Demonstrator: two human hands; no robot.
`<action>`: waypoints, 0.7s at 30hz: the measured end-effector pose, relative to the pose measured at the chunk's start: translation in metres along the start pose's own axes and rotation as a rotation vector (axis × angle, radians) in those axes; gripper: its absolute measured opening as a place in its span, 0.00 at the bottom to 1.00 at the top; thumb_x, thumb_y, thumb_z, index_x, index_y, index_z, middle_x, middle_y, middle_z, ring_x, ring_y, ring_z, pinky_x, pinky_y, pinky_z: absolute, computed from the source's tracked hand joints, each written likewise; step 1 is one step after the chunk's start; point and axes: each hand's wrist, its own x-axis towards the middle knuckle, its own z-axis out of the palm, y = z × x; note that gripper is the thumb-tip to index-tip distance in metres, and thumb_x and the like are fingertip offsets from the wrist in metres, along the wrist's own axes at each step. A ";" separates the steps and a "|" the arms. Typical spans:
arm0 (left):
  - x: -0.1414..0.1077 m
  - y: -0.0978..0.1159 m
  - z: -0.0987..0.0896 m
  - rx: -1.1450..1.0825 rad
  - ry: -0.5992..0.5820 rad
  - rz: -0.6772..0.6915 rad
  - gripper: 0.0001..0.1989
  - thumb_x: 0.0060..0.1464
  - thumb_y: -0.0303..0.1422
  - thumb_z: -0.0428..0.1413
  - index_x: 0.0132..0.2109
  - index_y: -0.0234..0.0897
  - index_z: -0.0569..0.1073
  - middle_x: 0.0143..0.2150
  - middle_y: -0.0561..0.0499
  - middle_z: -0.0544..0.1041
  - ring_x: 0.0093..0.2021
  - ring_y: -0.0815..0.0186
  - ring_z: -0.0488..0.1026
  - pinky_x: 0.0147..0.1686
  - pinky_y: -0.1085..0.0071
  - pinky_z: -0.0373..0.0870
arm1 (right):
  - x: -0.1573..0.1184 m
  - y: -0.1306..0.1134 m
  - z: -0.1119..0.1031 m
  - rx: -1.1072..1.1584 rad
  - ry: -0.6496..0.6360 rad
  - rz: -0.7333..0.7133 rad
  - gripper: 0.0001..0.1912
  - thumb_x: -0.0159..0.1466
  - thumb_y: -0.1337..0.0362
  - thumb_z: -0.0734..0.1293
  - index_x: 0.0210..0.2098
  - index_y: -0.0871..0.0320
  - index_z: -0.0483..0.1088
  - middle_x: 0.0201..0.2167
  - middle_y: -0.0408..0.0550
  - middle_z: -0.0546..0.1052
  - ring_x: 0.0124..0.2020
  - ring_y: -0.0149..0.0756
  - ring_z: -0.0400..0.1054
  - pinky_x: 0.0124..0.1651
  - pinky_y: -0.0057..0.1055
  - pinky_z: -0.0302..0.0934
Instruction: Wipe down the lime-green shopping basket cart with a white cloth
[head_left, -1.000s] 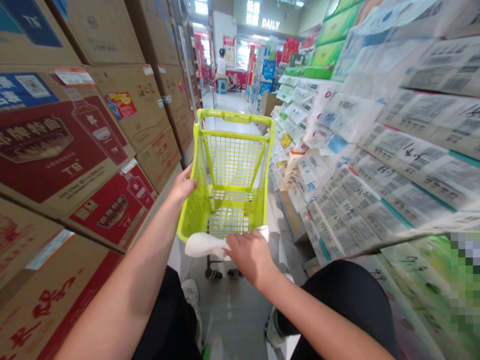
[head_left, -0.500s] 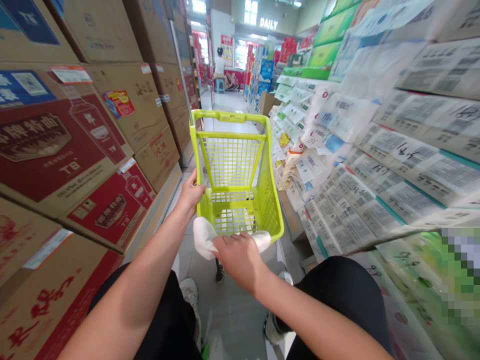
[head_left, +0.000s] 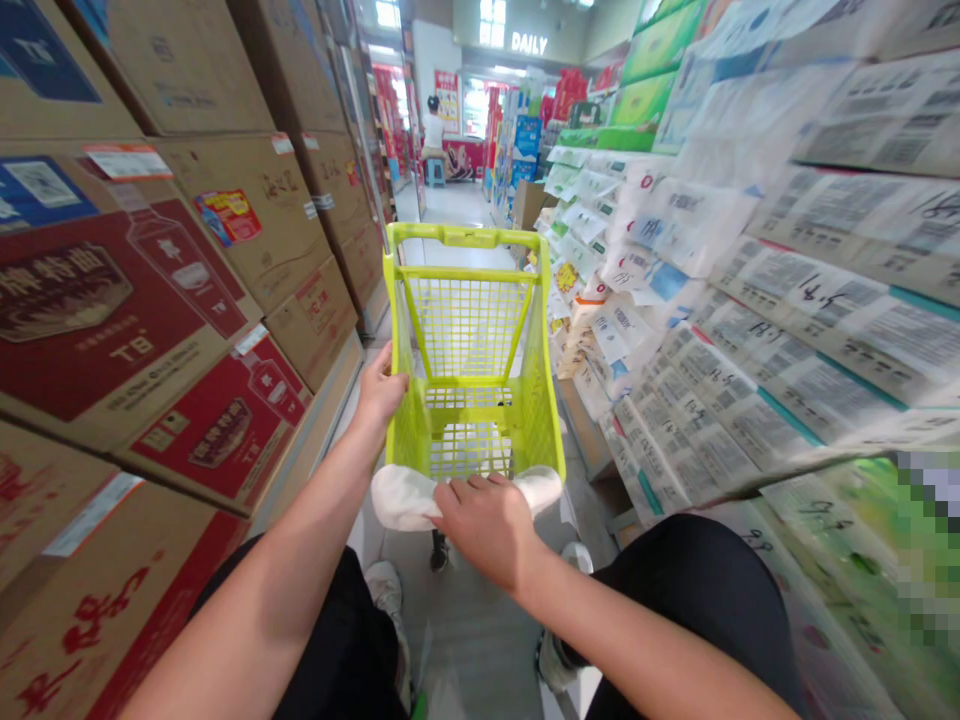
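A yellow-green plastic shopping basket cart [head_left: 555,400] stands upright between my knees, with nothing visible inside it. My left hand [head_left: 381,388] grips its left side edge, thumb on the inner face and the other fingers hidden outside. Across the near rim lies a white cloth [head_left: 403,498], its ends sticking out on both sides of my right hand [head_left: 484,520]. The fingers of my right hand are wrapped over the cloth and the rim, pressing the cloth down. A small black wheel [head_left: 439,552] shows below the near side.
Stacked cardboard boxes [head_left: 112,290] line the left side. Packs of tissue paper [head_left: 810,300] are piled on the right, close to the basket's side. Down the aisle, a person [head_left: 433,130] sits on a blue stool [head_left: 435,172].
My right hand has shifted slightly right along the near rim. The cloth's left part now lies flatter and its right end reaches further right. My left hand still grips the side.
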 end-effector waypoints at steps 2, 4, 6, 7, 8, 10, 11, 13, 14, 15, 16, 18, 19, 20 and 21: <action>-0.016 0.004 0.012 -0.030 0.027 0.014 0.39 0.40 0.21 0.53 0.62 0.39 0.73 0.51 0.51 0.83 0.48 0.60 0.80 0.42 0.73 0.79 | 0.000 -0.007 0.000 0.017 0.010 -0.011 0.14 0.70 0.52 0.69 0.40 0.55 0.67 0.34 0.45 0.79 0.37 0.39 0.75 0.38 0.34 0.61; -0.025 0.006 0.017 -0.042 0.030 0.017 0.39 0.39 0.21 0.52 0.63 0.39 0.73 0.52 0.51 0.82 0.48 0.61 0.80 0.40 0.75 0.79 | -0.001 -0.009 -0.001 0.032 0.015 -0.019 0.13 0.70 0.53 0.69 0.40 0.55 0.67 0.34 0.44 0.79 0.37 0.39 0.75 0.37 0.34 0.61; -0.024 0.007 0.016 -0.036 0.017 -0.015 0.41 0.38 0.21 0.53 0.64 0.39 0.73 0.53 0.51 0.82 0.46 0.61 0.81 0.38 0.75 0.78 | -0.003 -0.007 -0.002 0.040 0.008 -0.023 0.12 0.70 0.54 0.69 0.40 0.55 0.67 0.33 0.44 0.79 0.36 0.39 0.75 0.36 0.35 0.62; -0.020 0.007 0.013 -0.033 0.008 -0.042 0.42 0.37 0.21 0.53 0.65 0.39 0.72 0.53 0.51 0.82 0.46 0.60 0.81 0.37 0.74 0.79 | -0.004 -0.004 -0.003 0.041 0.001 -0.023 0.11 0.70 0.54 0.69 0.40 0.55 0.67 0.33 0.44 0.79 0.36 0.39 0.75 0.36 0.35 0.62; -0.014 0.006 0.009 -0.033 0.001 -0.068 0.44 0.36 0.21 0.53 0.65 0.39 0.71 0.54 0.50 0.82 0.46 0.59 0.81 0.37 0.74 0.79 | -0.005 0.000 -0.004 0.042 -0.008 -0.022 0.11 0.70 0.55 0.69 0.40 0.56 0.68 0.34 0.44 0.79 0.36 0.39 0.75 0.36 0.35 0.62; 0.000 0.003 -0.002 -0.032 -0.009 -0.110 0.47 0.34 0.21 0.53 0.67 0.40 0.70 0.55 0.50 0.81 0.49 0.57 0.81 0.39 0.72 0.80 | -0.007 0.009 -0.005 0.043 -0.025 -0.017 0.10 0.70 0.56 0.70 0.40 0.56 0.69 0.34 0.44 0.80 0.37 0.38 0.76 0.37 0.34 0.62; 0.008 0.001 -0.008 -0.026 -0.015 -0.120 0.48 0.33 0.20 0.53 0.67 0.39 0.70 0.57 0.50 0.81 0.51 0.56 0.80 0.41 0.71 0.80 | -0.008 0.013 -0.006 0.045 -0.033 -0.014 0.10 0.69 0.57 0.70 0.40 0.56 0.69 0.34 0.44 0.80 0.37 0.38 0.76 0.37 0.34 0.62; 0.024 -0.001 -0.017 -0.001 -0.033 -0.120 0.49 0.31 0.20 0.53 0.67 0.38 0.70 0.60 0.49 0.79 0.57 0.54 0.77 0.47 0.69 0.80 | -0.010 0.020 -0.008 0.045 -0.043 -0.012 0.10 0.69 0.57 0.71 0.40 0.56 0.70 0.34 0.44 0.80 0.38 0.38 0.76 0.36 0.33 0.62; 0.030 -0.002 -0.020 0.017 -0.043 -0.113 0.49 0.31 0.20 0.52 0.67 0.38 0.70 0.61 0.49 0.78 0.59 0.53 0.76 0.50 0.67 0.79 | -0.011 0.022 -0.009 0.043 -0.046 -0.014 0.10 0.69 0.57 0.71 0.40 0.56 0.70 0.35 0.44 0.80 0.38 0.38 0.76 0.36 0.33 0.62; 0.035 -0.003 -0.022 0.034 -0.045 -0.106 0.49 0.30 0.20 0.52 0.66 0.38 0.71 0.62 0.49 0.78 0.61 0.52 0.74 0.53 0.66 0.78 | -0.011 0.023 -0.009 0.040 -0.050 -0.015 0.09 0.69 0.57 0.71 0.40 0.56 0.70 0.35 0.44 0.81 0.38 0.38 0.76 0.37 0.32 0.62; 0.038 -0.003 -0.022 0.053 -0.038 -0.101 0.49 0.30 0.20 0.52 0.66 0.37 0.71 0.62 0.49 0.77 0.63 0.52 0.73 0.55 0.65 0.77 | -0.011 0.023 -0.009 0.035 -0.055 -0.015 0.09 0.69 0.57 0.71 0.40 0.56 0.70 0.35 0.44 0.81 0.38 0.38 0.76 0.37 0.32 0.62; 0.036 -0.001 -0.018 0.090 0.008 -0.097 0.47 0.30 0.19 0.52 0.64 0.36 0.73 0.61 0.49 0.78 0.63 0.51 0.72 0.57 0.64 0.76 | -0.009 0.018 -0.009 0.022 -0.067 -0.004 0.10 0.69 0.55 0.70 0.40 0.56 0.70 0.34 0.45 0.81 0.38 0.39 0.77 0.37 0.32 0.63; 0.031 0.000 -0.014 0.104 0.034 -0.092 0.46 0.30 0.18 0.52 0.63 0.36 0.74 0.60 0.49 0.79 0.63 0.52 0.73 0.56 0.64 0.76 | -0.008 0.014 -0.008 0.016 -0.072 0.005 0.11 0.70 0.55 0.70 0.40 0.56 0.70 0.34 0.46 0.81 0.37 0.39 0.77 0.37 0.32 0.64; 0.023 0.002 -0.010 0.114 0.050 -0.085 0.45 0.31 0.18 0.51 0.62 0.36 0.75 0.58 0.50 0.80 0.62 0.52 0.74 0.55 0.64 0.77 | -0.007 0.010 -0.008 0.013 -0.075 0.013 0.12 0.70 0.54 0.69 0.40 0.56 0.70 0.34 0.46 0.81 0.37 0.40 0.77 0.37 0.33 0.64; 0.015 0.004 -0.004 0.119 0.057 -0.070 0.43 0.32 0.18 0.52 0.61 0.36 0.76 0.57 0.51 0.81 0.60 0.52 0.75 0.53 0.65 0.78 | -0.006 0.005 -0.007 0.016 -0.072 0.018 0.12 0.70 0.53 0.69 0.40 0.56 0.70 0.33 0.46 0.81 0.36 0.41 0.77 0.37 0.34 0.65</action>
